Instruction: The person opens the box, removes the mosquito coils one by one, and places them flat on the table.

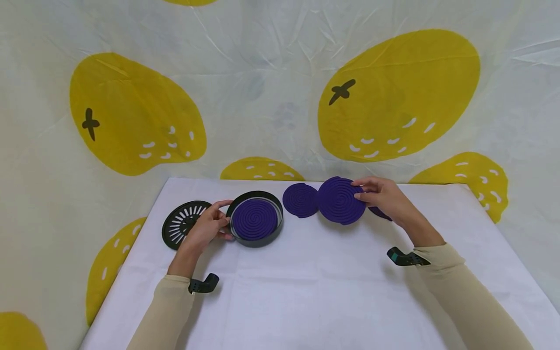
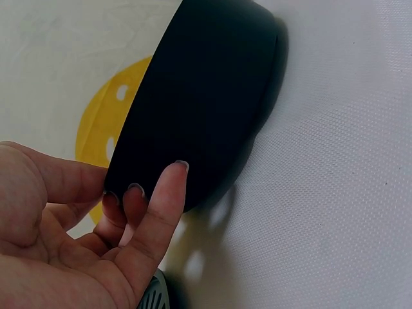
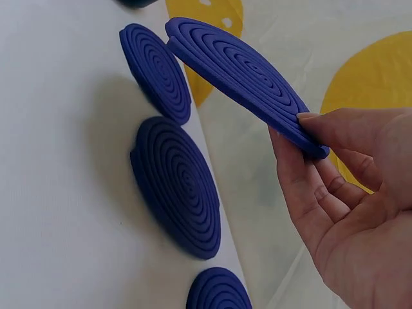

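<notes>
My left hand (image 1: 207, 226) holds the left side of a round black tin (image 1: 280, 226), its fingers spread along rim and wall. Inside the tin lies a purple spiral coaster (image 1: 254, 218). Thumb and fingertips meet the dark tin wall (image 2: 199, 84) in the left wrist view. With thumb above and fingers beneath, my right hand (image 1: 385, 197) pinches the edge of another purple spiral coaster (image 1: 341, 200), raised over the table. Below it, the right wrist view shows more coasters on the table: one at the far end (image 3: 156, 74), one in the middle (image 3: 177, 187) and one at the lower edge (image 3: 220, 293).
A black slotted lid (image 1: 177, 227) lies left of the tin, partly behind my left hand. The white-covered table (image 1: 297, 291) ends at the back against a pale cloth (image 1: 262, 97) printed with yellow fruit.
</notes>
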A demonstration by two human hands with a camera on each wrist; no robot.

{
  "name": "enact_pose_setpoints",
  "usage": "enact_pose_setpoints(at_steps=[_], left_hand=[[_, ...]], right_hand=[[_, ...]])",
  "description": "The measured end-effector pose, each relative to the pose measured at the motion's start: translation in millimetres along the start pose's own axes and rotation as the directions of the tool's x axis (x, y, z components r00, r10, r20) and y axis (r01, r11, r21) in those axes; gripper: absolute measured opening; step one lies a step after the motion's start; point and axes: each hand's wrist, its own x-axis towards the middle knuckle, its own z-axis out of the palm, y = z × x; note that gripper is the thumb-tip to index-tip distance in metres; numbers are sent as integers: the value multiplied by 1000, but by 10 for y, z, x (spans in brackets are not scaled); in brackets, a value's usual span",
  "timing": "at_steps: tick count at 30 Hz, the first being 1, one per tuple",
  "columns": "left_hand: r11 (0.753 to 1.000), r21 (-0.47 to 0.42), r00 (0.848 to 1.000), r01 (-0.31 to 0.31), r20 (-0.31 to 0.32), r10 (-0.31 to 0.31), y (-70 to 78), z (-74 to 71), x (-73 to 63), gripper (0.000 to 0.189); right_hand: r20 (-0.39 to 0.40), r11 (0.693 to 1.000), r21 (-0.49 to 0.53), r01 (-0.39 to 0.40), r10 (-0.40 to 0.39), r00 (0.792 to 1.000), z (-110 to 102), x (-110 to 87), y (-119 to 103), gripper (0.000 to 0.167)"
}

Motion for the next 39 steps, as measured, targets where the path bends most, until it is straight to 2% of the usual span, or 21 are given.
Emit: enact_pose_setpoints(at_steps=[15,23,32,39], left_hand=[[1000,-20,1000,-18,10,19,-14,1,-12,59],[1000,-10,1000,-20,6,20,-26,3,0,59],[1000,-11,1000,3,2,-2,-2,10,-3,57],[1000,-1,1000,6,-1,-6,15,11,-18,56]], right_hand=[[-14,998,54,12,-11,1000,-240,-80,260,42],[-47,998,60,-2,5,999,-370,-142,409,46],[-77,998,-18,-59,57,995,-523,-178,546,47],[-85,995,-37,-98,94,992,-635,-214,588,47]])
